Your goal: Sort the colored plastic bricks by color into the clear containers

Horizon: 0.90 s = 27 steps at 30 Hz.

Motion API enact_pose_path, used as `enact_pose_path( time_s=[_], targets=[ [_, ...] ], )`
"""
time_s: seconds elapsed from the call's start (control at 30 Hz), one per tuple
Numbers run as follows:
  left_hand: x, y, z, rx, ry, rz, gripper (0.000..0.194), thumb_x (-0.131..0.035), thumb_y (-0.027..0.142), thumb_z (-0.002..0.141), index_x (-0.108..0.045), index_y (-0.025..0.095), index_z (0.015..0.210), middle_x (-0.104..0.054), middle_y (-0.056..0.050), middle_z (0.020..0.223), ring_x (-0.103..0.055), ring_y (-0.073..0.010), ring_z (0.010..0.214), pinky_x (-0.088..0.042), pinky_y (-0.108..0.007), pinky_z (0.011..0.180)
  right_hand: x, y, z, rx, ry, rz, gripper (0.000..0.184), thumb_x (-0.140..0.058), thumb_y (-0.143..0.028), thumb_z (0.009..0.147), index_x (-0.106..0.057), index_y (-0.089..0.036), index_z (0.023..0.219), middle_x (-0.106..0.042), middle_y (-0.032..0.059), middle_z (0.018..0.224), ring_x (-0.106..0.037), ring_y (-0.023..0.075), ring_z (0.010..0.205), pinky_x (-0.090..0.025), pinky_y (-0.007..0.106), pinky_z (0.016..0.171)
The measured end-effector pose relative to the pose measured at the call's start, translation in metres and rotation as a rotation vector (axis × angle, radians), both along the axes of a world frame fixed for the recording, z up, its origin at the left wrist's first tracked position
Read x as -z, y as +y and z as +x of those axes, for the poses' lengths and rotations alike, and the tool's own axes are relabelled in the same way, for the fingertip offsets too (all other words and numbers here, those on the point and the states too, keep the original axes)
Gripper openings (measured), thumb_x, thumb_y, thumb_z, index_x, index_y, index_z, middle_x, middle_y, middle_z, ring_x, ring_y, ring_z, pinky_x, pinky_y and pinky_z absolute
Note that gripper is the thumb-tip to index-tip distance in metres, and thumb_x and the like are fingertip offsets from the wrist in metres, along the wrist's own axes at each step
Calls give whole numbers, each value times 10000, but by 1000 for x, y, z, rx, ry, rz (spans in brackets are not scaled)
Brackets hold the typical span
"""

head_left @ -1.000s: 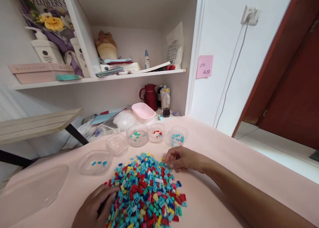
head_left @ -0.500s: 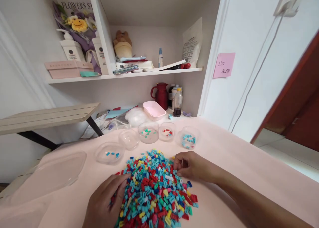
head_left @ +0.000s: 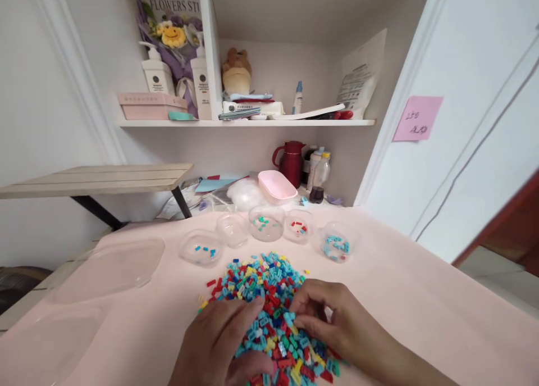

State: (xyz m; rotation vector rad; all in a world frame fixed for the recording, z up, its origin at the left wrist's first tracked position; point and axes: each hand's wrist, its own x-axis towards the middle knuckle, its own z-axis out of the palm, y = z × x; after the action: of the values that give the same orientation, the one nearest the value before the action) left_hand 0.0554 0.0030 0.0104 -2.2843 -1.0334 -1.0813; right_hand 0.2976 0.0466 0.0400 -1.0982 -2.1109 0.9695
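A heap of small toy building bricks (head_left: 273, 282) in light blue, red, yellow, green and other colours lies on the pink tabletop. My left hand (head_left: 221, 341) rests over the heap's left side, thumb and fingers apart, holding nothing visible. At the right side of the heap, the thumb and index finger of my right hand (head_left: 337, 316) close on a light blue toy brick (head_left: 289, 318). Behind the heap stand clear tubs: one with blue bricks (head_left: 205, 251), one with green bricks (head_left: 263, 223), one with red bricks (head_left: 298, 227) and one with light blue bricks (head_left: 337, 244).
A clear tub (head_left: 232, 231) without visible bricks stands among the others. Clear lids (head_left: 122, 268) lie at the left. Farther back are a pink basin (head_left: 278, 186), a red jug (head_left: 291, 164) and a bottle (head_left: 320, 178). A wooden bench-like shelf (head_left: 126, 178) juts in from the left.
The view has turned to the right. My left hand has moved rightward over the heap, its thumb and fingers spreading. My right hand has come from the heap's far right edge nearer onto the bricks.
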Motion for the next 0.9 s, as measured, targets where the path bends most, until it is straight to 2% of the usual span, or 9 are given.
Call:
enact_pose_path(
  time_s=[0.1, 0.2, 0.27, 0.37, 0.43, 0.6, 0.9],
  targets=[
    [1, 2, 7, 14, 35, 0, 702, -558, 653, 732, -552, 166, 1237, -703, -78, 960, -668, -173, 864, -522, -259, 816, 6, -8, -3, -23, -21, 90, 15, -632, -201, 788, -643, -197, 779, -605, -9, 656, -531, 108, 587, -402, 192, 540],
    [3, 1, 18, 137, -14, -7, 627, -550, 634, 765, -571, 138, 1148, -700, -70, 858, -662, -169, 758, -521, -305, 748, 12, -14, -4, -106, -55, 236, 48, -582, -215, 846, -630, -215, 842, -633, 9, 724, -570, 123, 650, -431, 210, 598],
    [2, 0, 24, 180, -25, -55, 470, -624, 519, 782, -593, 145, 1066, -693, -45, 796, -648, -153, 698, -512, -304, 712, 14, -18, -5, -161, -68, 329, 67, -549, -221, 876, -616, -220, 874, -649, 24, 774, -585, 128, 682, -442, 219, 626],
    [0, -4, 28, 178, -42, -130, 204, -670, 276, 805, -611, 169, 968, -685, -16, 754, -630, -133, 661, -501, -297, 709, 13, -22, -7, -203, -63, 450, 80, -531, -194, 886, -605, -223, 898, -651, 29, 778, -594, 128, 687, -444, 217, 626],
    [-1, -5, 28, 188, -70, -156, 174, -672, 228, 801, -608, 167, 951, -685, -15, 755, -625, -132, 662, -497, -303, 707, 12, -24, -8, -209, -68, 508, 90, -527, -178, 884, -601, -224, 905, -647, 26, 764, -590, 127, 671, -438, 219, 612],
    [2, -5, 26, 214, -85, -169, 303, -714, 321, 762, -588, 149, 976, -691, -31, 761, -632, -150, 675, -498, -313, 676, 13, -22, -8, -194, -105, 541, 106, -509, -163, 887, -593, -223, 907, -640, 21, 761, -588, 124, 661, -434, 223, 607],
    [1, -5, 28, 187, -20, -126, 150, -643, 266, 819, -602, 157, 914, -649, -14, 673, -613, -135, 616, -495, -278, 613, 16, -21, -10, -194, -109, 625, 90, -517, -204, 895, -605, -217, 883, -661, 24, 741, -609, 132, 638, -463, 240, 609]
  ],
)
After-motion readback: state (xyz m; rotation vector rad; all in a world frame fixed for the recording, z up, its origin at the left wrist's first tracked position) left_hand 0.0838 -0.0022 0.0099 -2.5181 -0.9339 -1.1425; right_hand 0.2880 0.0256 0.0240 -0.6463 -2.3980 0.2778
